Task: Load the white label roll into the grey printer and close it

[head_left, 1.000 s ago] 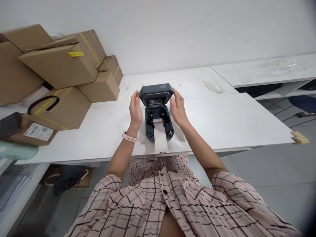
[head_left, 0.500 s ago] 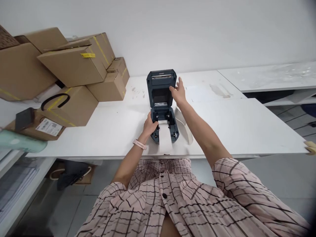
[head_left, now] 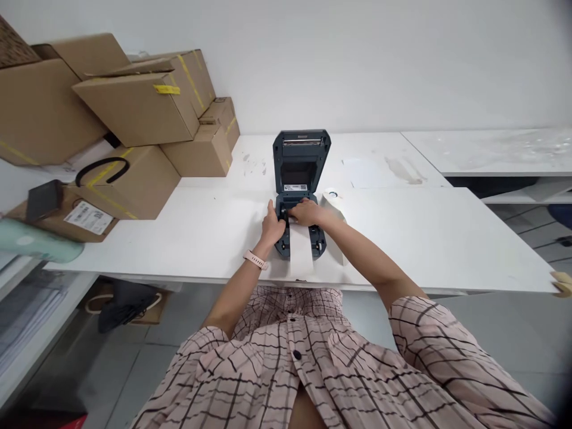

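Observation:
A dark label printer (head_left: 302,161) stands on the white table with its lid raised. A white paper strip (head_left: 301,253) comes out over the printer's front toward the table edge. My left hand (head_left: 270,227) grips the left side of the printer body, thumb over its rim. My right hand (head_left: 306,213) reaches into the open compartment above the strip. Its fingers are bent together near the left inner wall; what they touch there is hidden. To the right of the printer stands a white roll (head_left: 331,198), partly behind my right forearm, with a loose band of backing paper.
Stacked cardboard boxes (head_left: 134,107) crowd the table's left side. A mint-green bottle (head_left: 40,240) lies at the left edge near a dark wallet-like object (head_left: 43,201). A second table (head_left: 500,152) with a shelf stands at the right.
My right hand has left the raised lid and moved down into the printer's compartment. My left hand stays on the printer's left side. The view has shifted slightly.

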A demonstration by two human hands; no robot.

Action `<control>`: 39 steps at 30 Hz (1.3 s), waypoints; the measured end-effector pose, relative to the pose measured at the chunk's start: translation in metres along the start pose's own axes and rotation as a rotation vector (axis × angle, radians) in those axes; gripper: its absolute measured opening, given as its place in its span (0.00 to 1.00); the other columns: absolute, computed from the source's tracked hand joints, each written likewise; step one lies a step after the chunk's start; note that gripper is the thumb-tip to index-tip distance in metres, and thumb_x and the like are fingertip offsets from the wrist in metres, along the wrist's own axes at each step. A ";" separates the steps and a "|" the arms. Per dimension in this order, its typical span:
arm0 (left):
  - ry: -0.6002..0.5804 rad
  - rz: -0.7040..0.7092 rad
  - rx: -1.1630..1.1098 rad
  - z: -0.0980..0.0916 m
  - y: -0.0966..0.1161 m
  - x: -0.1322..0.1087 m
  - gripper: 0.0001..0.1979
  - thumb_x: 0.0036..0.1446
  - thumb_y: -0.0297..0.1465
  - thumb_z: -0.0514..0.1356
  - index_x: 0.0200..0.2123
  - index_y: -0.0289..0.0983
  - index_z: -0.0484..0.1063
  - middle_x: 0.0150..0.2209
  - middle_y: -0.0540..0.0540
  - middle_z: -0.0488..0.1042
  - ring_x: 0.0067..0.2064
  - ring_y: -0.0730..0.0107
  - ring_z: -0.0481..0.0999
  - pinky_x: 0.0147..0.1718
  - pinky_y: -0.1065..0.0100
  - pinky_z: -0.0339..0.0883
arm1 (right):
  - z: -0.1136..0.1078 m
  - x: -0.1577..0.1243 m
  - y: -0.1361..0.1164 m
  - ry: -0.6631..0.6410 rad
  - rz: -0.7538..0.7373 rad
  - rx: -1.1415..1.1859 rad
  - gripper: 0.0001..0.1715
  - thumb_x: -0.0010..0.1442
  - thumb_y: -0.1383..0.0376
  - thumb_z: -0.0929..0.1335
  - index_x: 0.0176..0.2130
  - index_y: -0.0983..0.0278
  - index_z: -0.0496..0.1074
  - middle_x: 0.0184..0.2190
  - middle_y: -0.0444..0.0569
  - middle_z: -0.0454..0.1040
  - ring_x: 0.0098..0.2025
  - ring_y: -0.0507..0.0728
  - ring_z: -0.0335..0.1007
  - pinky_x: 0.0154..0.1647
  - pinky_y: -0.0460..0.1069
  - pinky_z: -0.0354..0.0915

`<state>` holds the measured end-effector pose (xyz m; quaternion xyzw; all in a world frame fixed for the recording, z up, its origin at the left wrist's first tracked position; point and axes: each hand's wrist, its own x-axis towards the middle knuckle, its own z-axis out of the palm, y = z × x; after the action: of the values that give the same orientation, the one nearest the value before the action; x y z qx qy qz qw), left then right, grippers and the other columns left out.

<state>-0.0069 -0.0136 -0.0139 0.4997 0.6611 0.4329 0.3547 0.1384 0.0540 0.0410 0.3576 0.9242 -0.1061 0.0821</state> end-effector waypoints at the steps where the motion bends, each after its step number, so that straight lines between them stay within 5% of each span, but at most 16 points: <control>1: 0.001 0.007 -0.009 -0.001 -0.001 0.000 0.49 0.47 0.21 0.62 0.73 0.37 0.53 0.65 0.34 0.72 0.67 0.41 0.70 0.68 0.42 0.57 | -0.003 0.003 0.002 -0.050 -0.032 0.022 0.18 0.59 0.75 0.68 0.46 0.66 0.83 0.45 0.61 0.84 0.49 0.70 0.81 0.57 0.64 0.67; 4: 0.004 0.025 -0.040 -0.002 -0.003 -0.001 0.47 0.46 0.20 0.61 0.71 0.39 0.58 0.65 0.37 0.73 0.68 0.44 0.69 0.70 0.43 0.55 | -0.014 0.007 0.010 -0.162 -0.139 0.099 0.26 0.58 0.73 0.70 0.55 0.60 0.79 0.50 0.53 0.83 0.47 0.62 0.80 0.47 0.53 0.72; 8: 0.006 0.031 0.016 -0.002 -0.001 -0.004 0.44 0.50 0.20 0.58 0.72 0.38 0.58 0.66 0.39 0.73 0.69 0.47 0.69 0.69 0.46 0.57 | -0.033 -0.012 0.027 -0.217 -0.323 0.433 0.29 0.60 0.67 0.73 0.60 0.66 0.75 0.45 0.53 0.82 0.42 0.57 0.78 0.41 0.49 0.72; 11: 0.001 0.036 0.027 -0.001 0.000 -0.007 0.43 0.52 0.21 0.57 0.72 0.39 0.57 0.66 0.41 0.73 0.69 0.49 0.69 0.69 0.48 0.59 | -0.038 -0.061 0.046 -0.043 -0.584 0.801 0.32 0.62 0.61 0.75 0.63 0.64 0.72 0.47 0.54 0.81 0.44 0.56 0.76 0.42 0.50 0.72; 15: 0.000 0.025 -0.022 -0.002 0.000 -0.009 0.42 0.52 0.22 0.59 0.71 0.41 0.59 0.66 0.42 0.73 0.68 0.49 0.70 0.68 0.49 0.60 | -0.017 -0.167 0.083 0.352 -0.830 0.992 0.26 0.61 0.62 0.77 0.58 0.52 0.77 0.43 0.49 0.82 0.45 0.57 0.79 0.46 0.53 0.76; 18: -0.006 0.013 -0.029 -0.001 -0.002 -0.009 0.41 0.53 0.21 0.58 0.72 0.40 0.58 0.69 0.40 0.69 0.70 0.49 0.68 0.68 0.48 0.61 | 0.012 -0.241 0.115 0.607 -0.614 1.071 0.22 0.59 0.61 0.77 0.53 0.46 0.79 0.40 0.48 0.82 0.44 0.61 0.80 0.45 0.57 0.79; 21: 0.001 0.020 -0.037 -0.001 -0.006 -0.006 0.41 0.52 0.20 0.57 0.71 0.40 0.59 0.69 0.39 0.69 0.70 0.50 0.68 0.69 0.48 0.60 | 0.038 -0.274 0.137 0.568 -0.135 1.088 0.19 0.57 0.60 0.78 0.49 0.48 0.80 0.43 0.53 0.81 0.47 0.65 0.79 0.46 0.59 0.77; 24: 0.014 0.032 -0.068 0.000 -0.012 -0.002 0.41 0.51 0.20 0.59 0.70 0.39 0.60 0.67 0.38 0.71 0.68 0.51 0.70 0.68 0.49 0.61 | 0.057 -0.252 0.145 0.443 0.161 1.063 0.20 0.55 0.55 0.79 0.46 0.56 0.79 0.48 0.55 0.81 0.51 0.64 0.76 0.51 0.59 0.73; 31: 0.018 0.021 -0.158 -0.001 -0.019 0.001 0.43 0.49 0.21 0.61 0.70 0.40 0.61 0.65 0.39 0.74 0.66 0.52 0.72 0.66 0.52 0.65 | 0.090 -0.145 0.141 0.495 0.247 1.134 0.26 0.43 0.56 0.80 0.41 0.61 0.76 0.46 0.52 0.80 0.45 0.60 0.74 0.53 0.61 0.71; 35: 0.021 0.022 -0.197 0.000 -0.021 0.002 0.43 0.48 0.19 0.61 0.69 0.39 0.63 0.64 0.40 0.75 0.67 0.53 0.72 0.67 0.52 0.64 | 0.087 -0.145 0.157 0.376 0.189 1.207 0.41 0.48 0.58 0.79 0.60 0.54 0.72 0.60 0.54 0.77 0.60 0.65 0.73 0.62 0.64 0.69; 39: 0.041 0.003 -0.238 0.002 -0.022 0.004 0.42 0.48 0.18 0.60 0.69 0.39 0.65 0.63 0.42 0.76 0.67 0.55 0.72 0.69 0.52 0.63 | 0.065 -0.136 0.182 0.395 0.187 1.190 0.51 0.49 0.58 0.80 0.67 0.51 0.64 0.70 0.55 0.66 0.74 0.68 0.57 0.73 0.68 0.56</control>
<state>-0.0139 -0.0117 -0.0352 0.4459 0.6115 0.5191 0.3972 0.3660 0.0812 -0.0158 0.4339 0.6695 -0.5262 -0.2941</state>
